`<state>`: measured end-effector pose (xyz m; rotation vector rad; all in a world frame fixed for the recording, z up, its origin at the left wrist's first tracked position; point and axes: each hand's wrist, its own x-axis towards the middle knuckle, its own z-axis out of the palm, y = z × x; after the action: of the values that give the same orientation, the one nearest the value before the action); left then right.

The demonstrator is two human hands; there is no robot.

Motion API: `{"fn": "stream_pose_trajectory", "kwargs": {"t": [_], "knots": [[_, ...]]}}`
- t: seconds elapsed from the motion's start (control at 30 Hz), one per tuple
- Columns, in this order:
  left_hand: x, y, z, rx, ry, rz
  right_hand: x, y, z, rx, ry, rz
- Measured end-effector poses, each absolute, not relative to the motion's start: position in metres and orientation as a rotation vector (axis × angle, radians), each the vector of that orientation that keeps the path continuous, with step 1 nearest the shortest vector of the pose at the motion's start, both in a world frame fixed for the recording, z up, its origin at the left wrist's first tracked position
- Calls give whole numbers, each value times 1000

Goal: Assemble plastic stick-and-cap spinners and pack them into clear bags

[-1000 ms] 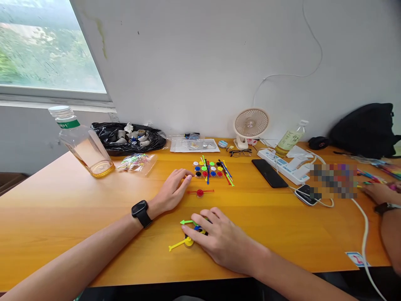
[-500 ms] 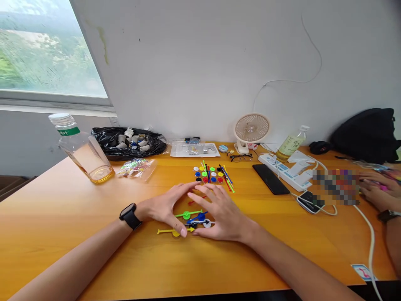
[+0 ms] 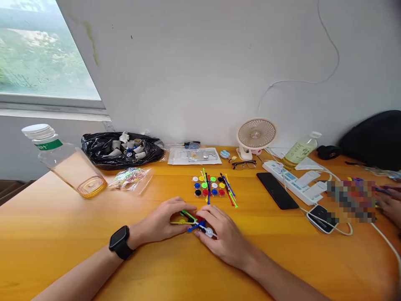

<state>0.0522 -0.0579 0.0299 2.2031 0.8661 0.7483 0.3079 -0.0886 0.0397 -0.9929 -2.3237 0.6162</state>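
Note:
A small heap of plastic arrow spinners (image 3: 197, 225) in yellow, green, blue, white, red and black lies on the table between my hands. My left hand (image 3: 164, 221), with a black watch on its wrist, curls round the heap's left side, the thumb in front and the fingers behind. From the right, my right hand (image 3: 221, 232) bends its fingers and thumb round the white and blue spinners. Parts of the heap are hidden under the fingers. Beyond the hands sit round coloured discs (image 3: 214, 185) in rows, with loose thin arrows (image 3: 230, 190) lying over and beside them.
On the left stand a large bottle (image 3: 73, 167), a clear packet (image 3: 131, 179) and a black bag (image 3: 94, 150). A small fan (image 3: 257, 133) and glasses (image 3: 244, 164) are at the back. A phone (image 3: 275, 190), power strip (image 3: 294, 184) and another person's hand (image 3: 391, 207) are at right.
My hands have drawn closer together and lower round the spinners, which are now bunched into a tighter heap. The view has shifted slightly.

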Motion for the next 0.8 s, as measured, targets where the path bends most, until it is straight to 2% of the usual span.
{"fn": "stream_pose_trajectory", "kwargs": {"t": [0.4,0.8], "knots": [[62,-49,31,2586,838,740,310,-81,34,-1063,-2283,663],[58,-46,20,2559,837,809,318,-68,38,-1004,-2460,707]]}}
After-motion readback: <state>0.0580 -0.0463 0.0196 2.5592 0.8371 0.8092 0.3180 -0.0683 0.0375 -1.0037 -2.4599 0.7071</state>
